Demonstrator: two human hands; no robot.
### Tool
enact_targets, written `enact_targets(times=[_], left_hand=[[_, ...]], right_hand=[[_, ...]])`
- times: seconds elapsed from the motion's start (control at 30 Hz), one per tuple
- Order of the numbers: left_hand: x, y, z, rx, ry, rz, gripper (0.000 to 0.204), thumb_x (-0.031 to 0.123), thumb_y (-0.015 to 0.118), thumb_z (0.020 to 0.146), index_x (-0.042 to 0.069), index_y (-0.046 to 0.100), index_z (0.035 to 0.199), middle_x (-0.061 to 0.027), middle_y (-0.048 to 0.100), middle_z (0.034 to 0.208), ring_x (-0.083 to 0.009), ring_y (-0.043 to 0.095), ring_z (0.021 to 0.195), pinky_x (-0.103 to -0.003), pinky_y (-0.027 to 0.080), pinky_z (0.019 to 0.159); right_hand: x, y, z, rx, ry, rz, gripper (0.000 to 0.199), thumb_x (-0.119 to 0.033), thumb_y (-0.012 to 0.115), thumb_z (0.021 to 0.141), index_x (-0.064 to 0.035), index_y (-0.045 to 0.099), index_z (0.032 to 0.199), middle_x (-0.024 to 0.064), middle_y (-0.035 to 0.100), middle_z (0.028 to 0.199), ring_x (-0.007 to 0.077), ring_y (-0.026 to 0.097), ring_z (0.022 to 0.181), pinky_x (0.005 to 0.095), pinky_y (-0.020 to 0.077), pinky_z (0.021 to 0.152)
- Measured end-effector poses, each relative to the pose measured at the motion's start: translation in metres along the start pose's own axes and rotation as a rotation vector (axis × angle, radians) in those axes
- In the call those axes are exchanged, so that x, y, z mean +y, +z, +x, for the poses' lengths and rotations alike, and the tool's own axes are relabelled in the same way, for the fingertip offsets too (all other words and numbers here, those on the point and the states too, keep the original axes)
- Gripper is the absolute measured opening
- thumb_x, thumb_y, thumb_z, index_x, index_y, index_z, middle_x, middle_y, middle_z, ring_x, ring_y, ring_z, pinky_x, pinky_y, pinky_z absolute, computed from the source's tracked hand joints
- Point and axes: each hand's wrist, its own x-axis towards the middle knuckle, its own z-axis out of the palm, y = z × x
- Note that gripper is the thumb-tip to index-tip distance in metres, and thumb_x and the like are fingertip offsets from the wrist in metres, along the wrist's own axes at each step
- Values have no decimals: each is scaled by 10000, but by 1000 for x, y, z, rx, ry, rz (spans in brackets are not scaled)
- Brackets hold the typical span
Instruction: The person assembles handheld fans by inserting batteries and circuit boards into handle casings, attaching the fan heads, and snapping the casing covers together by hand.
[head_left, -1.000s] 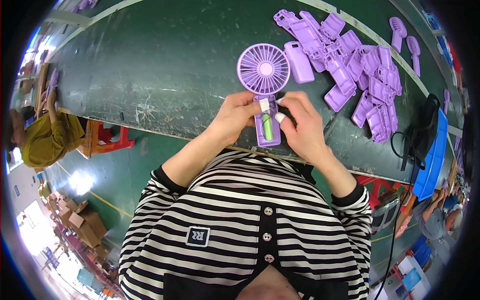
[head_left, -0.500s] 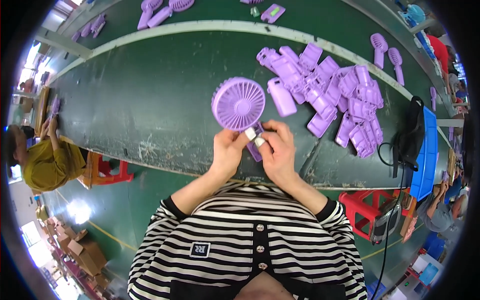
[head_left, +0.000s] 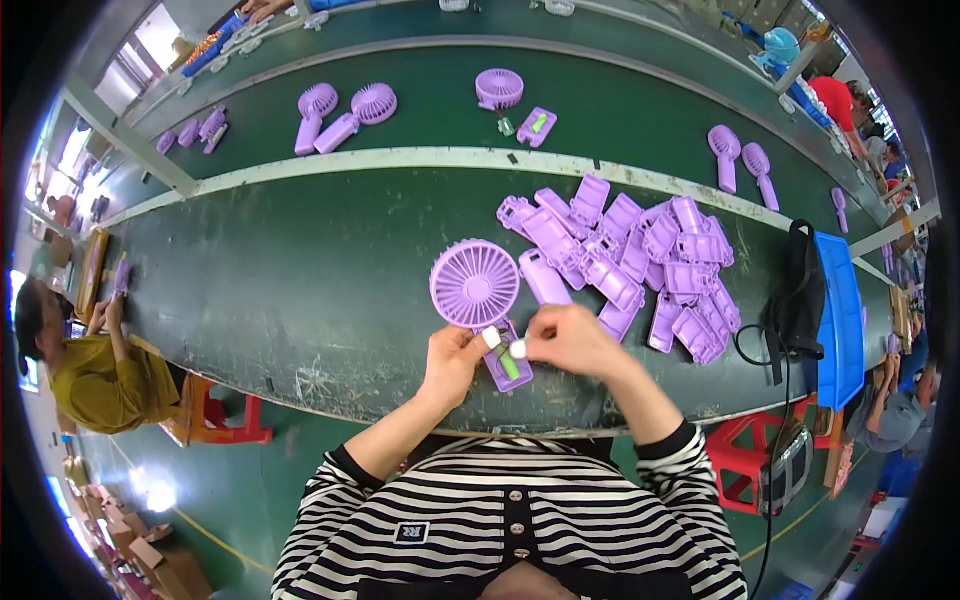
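Left grip (head_left: pixel 453 366) is closed on the light-purple plastic handheld fan (head_left: pixel 475 285) near its neck, apparently steadying it on the dark-green bench (head_left: pixel 290 270). Just right of that grip, the open rectangular handle (head_left: pixel 525 373) faces up, presumably to keep its slim green cylinder (head_left: pixel 510 367) reachable. Right grip (head_left: pixel 575 340) is narrow, beside the handle; whether it pinches anything, I cannot tell. Beyond it, purple plastic shells (head_left: pixel 612 280) lie heaped, seemingly for easy reach.

Wearer's bare hands (head_left: pixel 455 370) (head_left: pixel 575 342): there were two | held purple fan (head_left: pixel 475 283): one | green cell inside (head_left: pixel 509 366): one | white fingertip covers (head_left: pixel 491 338) (head_left: pixel 518 349): two | blue tray (head_left: pixel 838 320): one | piled purple shells (head_left: pixel 612 280): too overlapped to count
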Motion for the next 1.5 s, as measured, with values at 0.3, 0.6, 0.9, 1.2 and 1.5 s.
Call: enact_targets(times=[0.3,0.6,0.9,1.2,1.5], left_hand=[[-7,-28,16,-123,-538,-151,231,86,512,867,-58,545,1045,-179,619,992,-252,628,884,-372,527,770],[-8,-37,-10,-101,-638,-141,258,89,548,842,-74,547,1042,-184,628,951,-271,638,838,-383,537,745],[2,-30,3,-84,-593,-100,274,105,525,844,-90,532,1036,-203,626,940,-285,642,805,-376,536,737],[-7,-26,-16,35,-484,-133,261,117,516,864,-45,517,1068,-123,618,963,-202,631,825,-355,538,692],[-1,-16,-11,-114,-585,-121,308,141,501,862,-84,509,1072,-213,605,1012,-283,624,886,-382,512,786]], right_hand=[[44,-68,225,505,-84,-696,494,-188,602,705,-40,481,1160,143,494,1144,328,447,1097,472,374,914],[41,-51,265,802,-92,-686,154,-81,514,688,-15,583,808,182,595,832,348,584,783,464,481,649],[-70,78,186,554,-325,-776,263,-135,581,635,25,601,843,120,567,818,248,520,803,298,479,559],[-66,75,55,486,-520,-303,284,-118,599,667,-28,576,935,110,543,953,279,520,897,364,486,688],[49,-19,-31,635,69,-914,488,-31,564,662,-19,485,1143,149,526,1094,327,502,934,400,436,784]])
